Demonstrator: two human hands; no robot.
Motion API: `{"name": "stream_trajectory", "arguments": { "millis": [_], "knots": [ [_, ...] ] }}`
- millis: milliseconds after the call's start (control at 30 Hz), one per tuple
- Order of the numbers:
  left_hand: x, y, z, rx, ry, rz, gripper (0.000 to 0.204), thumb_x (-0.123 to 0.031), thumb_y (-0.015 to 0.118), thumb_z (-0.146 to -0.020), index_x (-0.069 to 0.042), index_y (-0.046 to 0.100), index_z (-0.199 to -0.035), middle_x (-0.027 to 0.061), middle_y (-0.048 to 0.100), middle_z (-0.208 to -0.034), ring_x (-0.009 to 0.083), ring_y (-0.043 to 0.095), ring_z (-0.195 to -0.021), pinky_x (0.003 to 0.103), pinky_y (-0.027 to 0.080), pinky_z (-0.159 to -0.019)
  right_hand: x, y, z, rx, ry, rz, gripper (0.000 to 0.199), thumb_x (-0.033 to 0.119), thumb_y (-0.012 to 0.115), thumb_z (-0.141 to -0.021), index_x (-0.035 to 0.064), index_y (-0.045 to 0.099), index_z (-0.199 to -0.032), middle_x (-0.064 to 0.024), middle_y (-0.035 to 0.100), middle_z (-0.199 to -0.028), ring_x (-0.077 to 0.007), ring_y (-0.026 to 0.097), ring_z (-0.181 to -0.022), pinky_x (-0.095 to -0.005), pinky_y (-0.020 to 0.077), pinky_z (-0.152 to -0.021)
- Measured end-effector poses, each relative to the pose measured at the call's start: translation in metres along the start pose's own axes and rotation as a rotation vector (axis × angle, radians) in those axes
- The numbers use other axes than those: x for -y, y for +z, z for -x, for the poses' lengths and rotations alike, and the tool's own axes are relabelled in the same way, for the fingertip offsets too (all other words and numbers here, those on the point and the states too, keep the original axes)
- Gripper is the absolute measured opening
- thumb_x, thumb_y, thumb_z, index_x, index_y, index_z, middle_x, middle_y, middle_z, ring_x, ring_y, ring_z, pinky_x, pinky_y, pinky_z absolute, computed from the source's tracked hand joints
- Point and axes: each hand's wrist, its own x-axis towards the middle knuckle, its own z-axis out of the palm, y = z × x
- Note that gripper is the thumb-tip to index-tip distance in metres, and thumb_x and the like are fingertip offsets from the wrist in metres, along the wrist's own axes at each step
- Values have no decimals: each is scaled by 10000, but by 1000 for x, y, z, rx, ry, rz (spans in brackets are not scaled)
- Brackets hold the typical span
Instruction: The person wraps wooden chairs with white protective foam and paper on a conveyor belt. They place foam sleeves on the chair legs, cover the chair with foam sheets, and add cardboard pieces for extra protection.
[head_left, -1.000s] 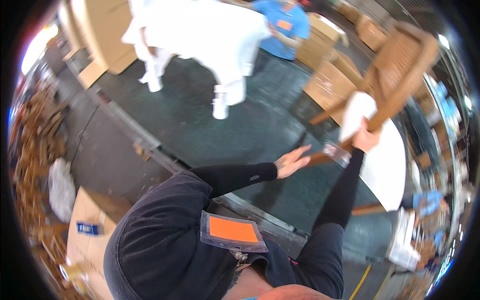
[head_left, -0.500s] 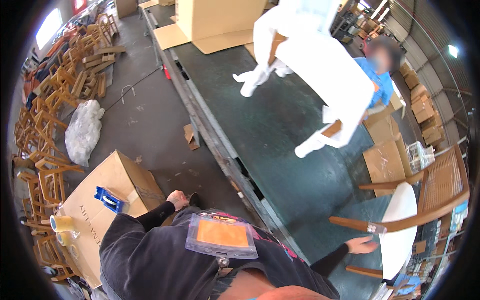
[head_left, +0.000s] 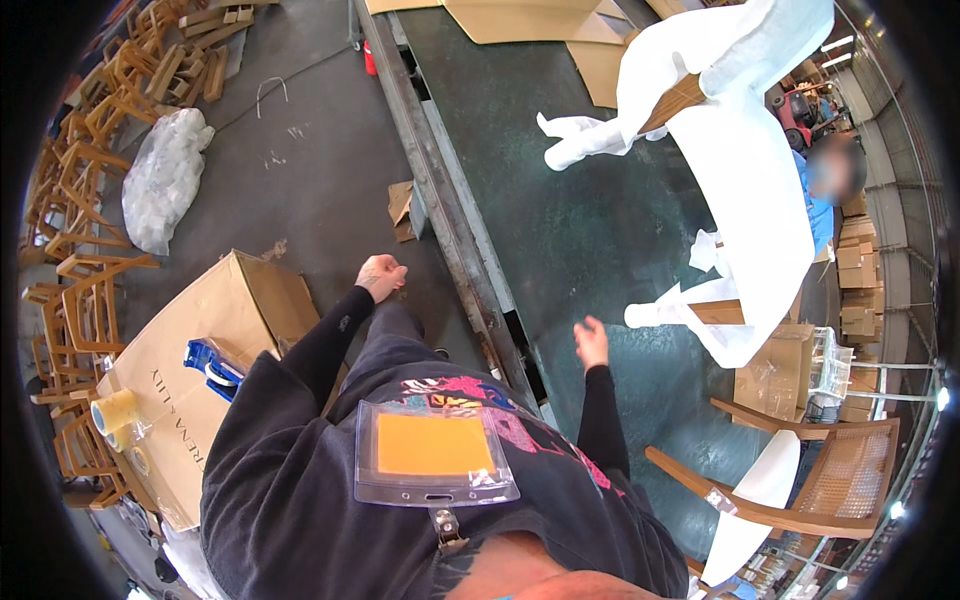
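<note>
My left hand (head_left: 381, 278) is over the floor beside the bench, its fingers curled in with nothing visible in them. My right hand (head_left: 592, 343) is raised above the dark green bench top (head_left: 590, 235), its fingers loosely bent and apart, holding nothing. Close to its right is the foam-covered leg of a chair wrapped in white sheet (head_left: 745, 185), with brown wood showing in gaps. That chair stands on the bench, and my right hand does not touch it. Farther right, a wooden chair (head_left: 850, 465) has a woven back and a white seat.
At my left, a cardboard box (head_left: 180, 370) carries a blue tape dispenser (head_left: 213, 368) and tape rolls (head_left: 115, 411). Several wooden chair frames (head_left: 95, 300) and a plastic bundle (head_left: 165, 180) lie beyond. A person in blue (head_left: 820, 215) stands behind the wrapped chair. Flat cardboard (head_left: 540, 18) covers the bench's far end.
My right hand has moved from beside the woven-back chair toward the wrapped chair's leg. My left hand has swung forward. The view has shifted, and the wrapped chair appears farther right.
</note>
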Motion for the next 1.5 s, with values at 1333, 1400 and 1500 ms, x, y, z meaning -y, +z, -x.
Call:
{"name": "stream_trajectory", "arguments": {
  "millis": [1333,1400,1500],
  "knots": [
    [-318,35,-657,-854,-103,297,802,-533,819,-674,23,511,-1164,211,609,-1126,340,607,-1038,445,515,-848,195,108,-199,438,357,753,1176,651,720,-764,316,-36,-1600,-396,52,-1576,-588,290,-1391,-524,377,-1110],
    [-342,22,-681,-600,-215,379,972,-579,816,-678,39,427,-1320,246,507,-1313,376,549,-1178,520,480,-946,195,108,-200,440,380,765,1179,658,719,-761,315,-36,-1600,-383,41,-1584,-577,267,-1410,-546,380,-1102],
    [-373,24,-703,-302,-105,89,1256,-573,841,-649,6,163,-1534,258,267,-1549,433,344,-1393,630,387,-1060,193,108,-198,429,375,766,1188,669,717,-758,315,-44,-1599,-377,35,-1588,-570,261,-1417,-567,377,-1099]
  ]
}}
